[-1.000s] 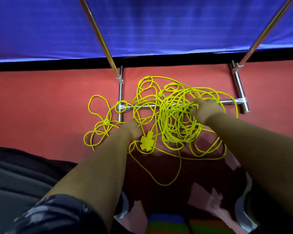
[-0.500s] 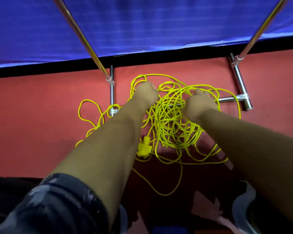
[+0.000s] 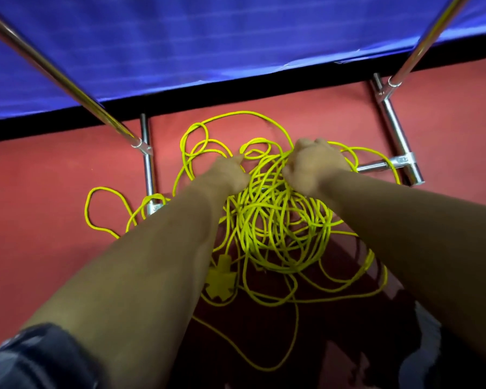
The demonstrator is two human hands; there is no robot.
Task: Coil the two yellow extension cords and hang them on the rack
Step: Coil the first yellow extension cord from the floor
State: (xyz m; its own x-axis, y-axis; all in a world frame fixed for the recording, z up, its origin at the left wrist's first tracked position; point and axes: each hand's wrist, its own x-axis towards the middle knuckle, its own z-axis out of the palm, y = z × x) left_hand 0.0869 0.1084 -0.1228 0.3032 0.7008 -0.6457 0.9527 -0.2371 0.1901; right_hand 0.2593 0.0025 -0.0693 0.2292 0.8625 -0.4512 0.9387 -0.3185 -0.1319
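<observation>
A tangled heap of yellow extension cord (image 3: 275, 228) lies on the red floor over the base bar of a chrome rack (image 3: 393, 127). I cannot tell the two cords apart in the tangle. A yellow multi-outlet socket head (image 3: 219, 282) sits at the heap's near left edge. My left hand (image 3: 230, 172) is curled and pinches cord strands at the top of the heap. My right hand (image 3: 314, 164) is a fist gripping a bunch of strands beside it. Both hands are blurred by motion.
The rack's two chrome uprights (image 3: 68, 80) slant up and out of view on both sides, with floor feet (image 3: 149, 175) at left and right. A blue cloth (image 3: 208, 37) hangs behind. Loose cord loops (image 3: 104, 209) spread left past the rack foot.
My left hand moved from beside the socket head up to the top of the heap, close to my right hand. The view has moved closer to the heap.
</observation>
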